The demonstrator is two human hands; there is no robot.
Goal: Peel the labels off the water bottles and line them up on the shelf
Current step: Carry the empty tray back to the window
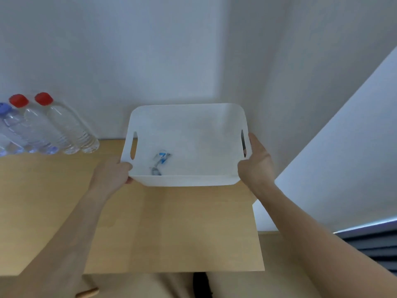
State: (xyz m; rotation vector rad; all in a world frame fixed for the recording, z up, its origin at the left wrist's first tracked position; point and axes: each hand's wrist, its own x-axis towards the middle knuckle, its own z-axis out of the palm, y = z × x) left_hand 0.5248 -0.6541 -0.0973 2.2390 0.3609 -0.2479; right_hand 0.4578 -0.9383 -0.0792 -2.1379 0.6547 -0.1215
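Looking down from my head, I had a white plastic bin (187, 181) resting on the wooden shelf (171, 222), its far side close to the pale wall (150, 61). My left hand (111, 173) gripped its near-left corner, fingers curled round the rim just below the left handle slot. My right hand (255, 164) lay against the bin's right wall, one finger stretched straight up beside the right handle slot and the thumb at the near-right corner. I could not tell whether my other fingers were curled round anything.

Inside the bin, toward the near-left part of its floor, lay a crumpled label (160, 161), clear with blue marks.

Well to the left of the bin, three clear water bottles stood in a row at the back of the shelf, side by side and bare of labels. The nearest red-capped bottle (71, 127) was closest to the bin, then a second red-capped bottle (40, 130), then a blue-capped bottle (10, 130), cut off by the picture's left edge.
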